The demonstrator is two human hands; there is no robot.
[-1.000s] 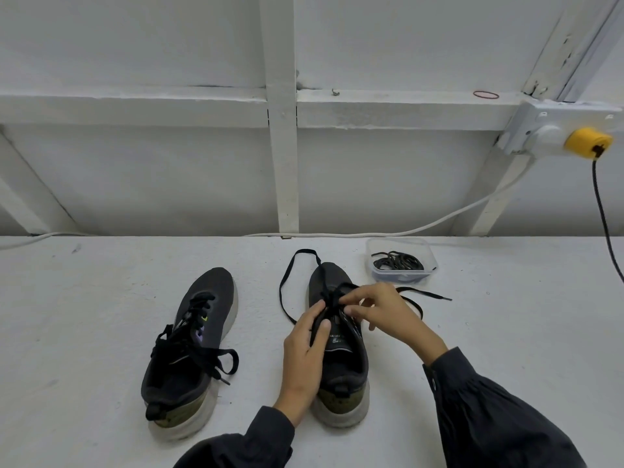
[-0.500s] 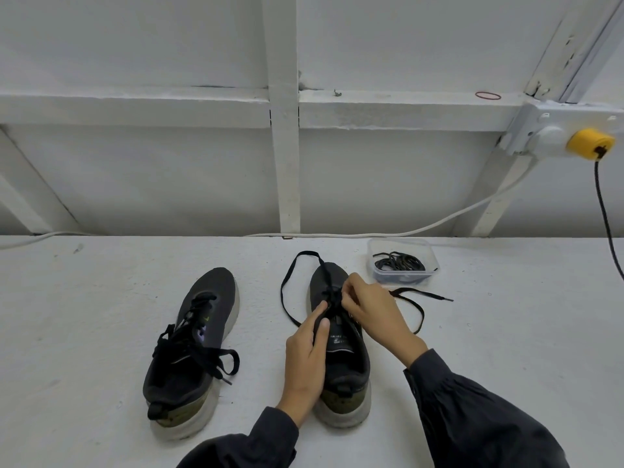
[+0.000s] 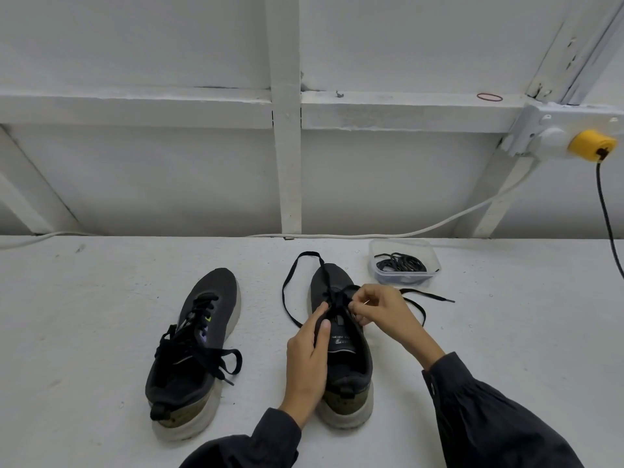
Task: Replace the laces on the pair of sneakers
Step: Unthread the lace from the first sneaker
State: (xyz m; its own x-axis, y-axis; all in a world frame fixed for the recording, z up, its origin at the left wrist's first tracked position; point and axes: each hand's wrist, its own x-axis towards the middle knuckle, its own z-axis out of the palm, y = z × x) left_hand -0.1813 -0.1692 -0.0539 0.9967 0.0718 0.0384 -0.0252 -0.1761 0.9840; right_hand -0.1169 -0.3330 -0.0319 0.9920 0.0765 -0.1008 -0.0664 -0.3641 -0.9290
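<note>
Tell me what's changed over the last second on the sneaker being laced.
The right hand slid in over the right sneaker's tongue, then eased back rightward, pinching the black lace at the eyelets throughout. Nothing was let go. The left hand still holds that sneaker's side; the left sneaker and the clear container of laces stayed put.

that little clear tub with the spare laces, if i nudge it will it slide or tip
The clear tub looks thin-walled and holds only a coil of black laces, so it is probably very light. It is low and wide, so it should slide on the white table rather than tip. Its walls may flex if squeezed.
</note>
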